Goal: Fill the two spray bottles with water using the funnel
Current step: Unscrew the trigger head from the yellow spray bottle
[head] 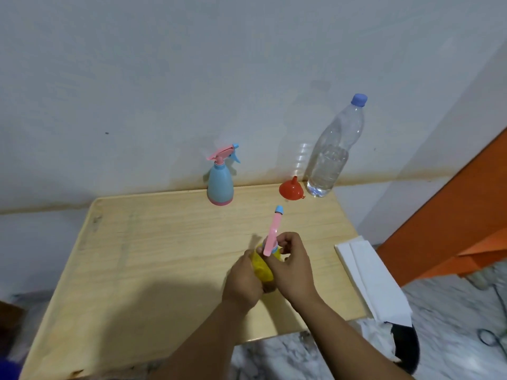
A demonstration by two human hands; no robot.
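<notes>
A yellow spray bottle (262, 266) is held over the wooden table (153, 242). My left hand (242, 281) wraps its body. My right hand (292, 266) grips the collar of its pink spray head (272, 234), whose blue-tipped nozzle points away from me. A second spray bottle (220, 185), blue with a pink trigger head, stands upright at the table's far edge. The red funnel (291, 188) lies mouth-down at the far right, next to a clear water bottle (330, 157) with a blue cap, roughly half full.
A white wall rises right behind the table. White folded sheets (370, 272) overhang the table's right edge. An orange panel (450, 223) leans at the right. The floor below is marbled, with a dark object (406, 349) near the table's corner.
</notes>
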